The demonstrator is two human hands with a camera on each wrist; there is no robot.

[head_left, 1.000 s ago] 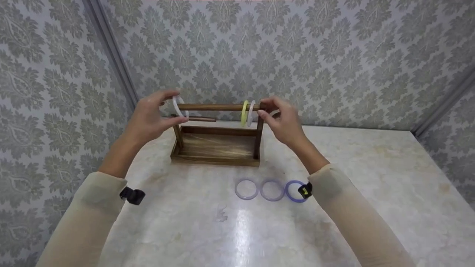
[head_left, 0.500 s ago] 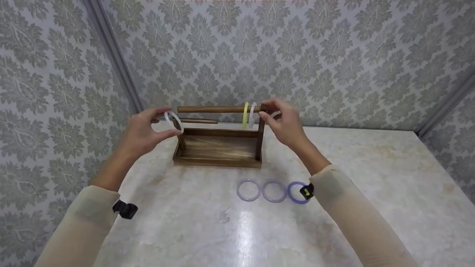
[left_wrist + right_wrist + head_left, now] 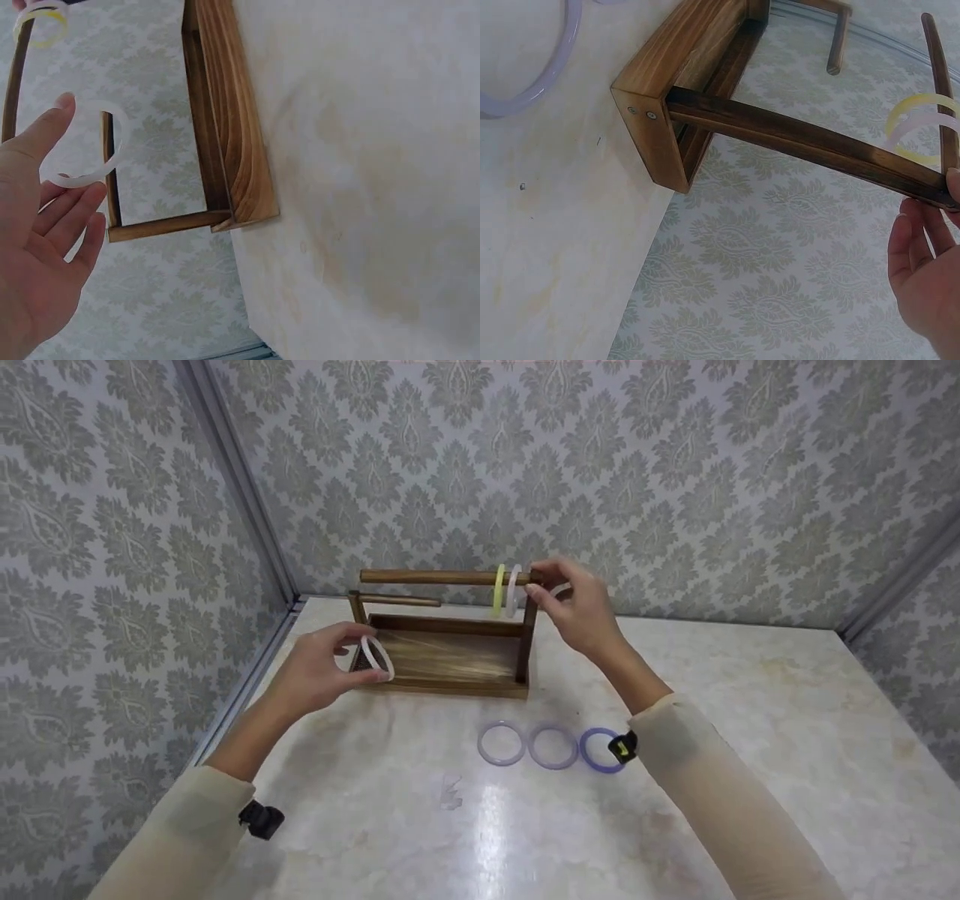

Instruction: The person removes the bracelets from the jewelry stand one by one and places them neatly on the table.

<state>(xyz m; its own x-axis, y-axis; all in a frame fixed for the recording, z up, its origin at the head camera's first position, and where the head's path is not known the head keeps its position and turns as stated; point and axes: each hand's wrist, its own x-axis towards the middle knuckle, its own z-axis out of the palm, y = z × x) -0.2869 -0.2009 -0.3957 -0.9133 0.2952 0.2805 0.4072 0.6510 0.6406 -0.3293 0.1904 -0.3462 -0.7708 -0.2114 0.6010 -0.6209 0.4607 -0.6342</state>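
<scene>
Between thumb and fingers, my left hand (image 3: 319, 667) pinches a white bangle (image 3: 377, 654) in front of the left end of a wooden stand (image 3: 450, 688). The left wrist view shows this white bangle (image 3: 124, 142) apart from the wood. My right hand (image 3: 577, 604) grips the top of the stand's right post (image 3: 526, 637), where the upper bar joins it. On that upper bar (image 3: 427, 577) hang a yellow bangle (image 3: 498, 591) and a pale bangle (image 3: 513, 591), close to my right fingers. A shorter, lower bar (image 3: 401, 600) juts from the left post and bears nothing.
Three bangles lie in a row on the marbled table (image 3: 750, 720): a pale lilac bangle (image 3: 480, 744), a lilac bangle (image 3: 532, 746) and a blue-violet bangle (image 3: 584, 750), the last partly behind the right wrist camera (image 3: 622, 746). Patterned walls (image 3: 637, 472) stand behind and at both sides.
My left hand has drawn the white bangle off the free left end of the upper bar and brought it down to the tray's front left. The right hand keeps its grip on the post.
</scene>
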